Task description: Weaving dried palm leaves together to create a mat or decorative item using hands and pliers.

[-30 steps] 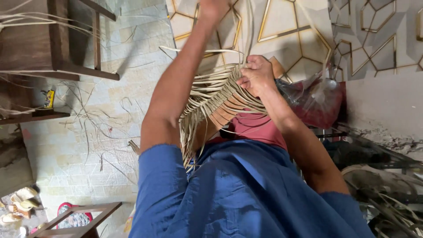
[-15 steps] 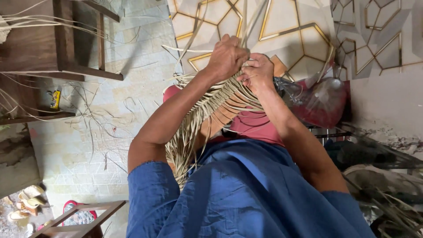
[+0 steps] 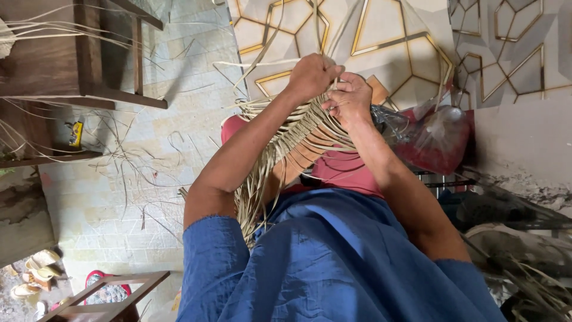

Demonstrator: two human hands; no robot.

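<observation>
A half-woven piece of pale cane strips (image 3: 285, 143) rests on my lap, with loose ends hanging down toward my blue garment. My left hand (image 3: 313, 76) grips strips at the top edge of the weave, fingers closed around them. My right hand (image 3: 348, 98) sits right beside it, touching it, and pinches strips on the weave's right side. Long loose strips (image 3: 262, 48) rise from the weave past both hands.
Dark wooden furniture (image 3: 71, 53) stands at the left with cane strands draped over it. Loose strands (image 3: 131, 161) litter the tiled floor. A clear plastic bag over something red (image 3: 432, 134) lies at the right. Sandals (image 3: 33, 277) sit at the lower left.
My left hand came down from high above the weave and closed on strips beside my right hand. The right hand stayed on the weave's edge.
</observation>
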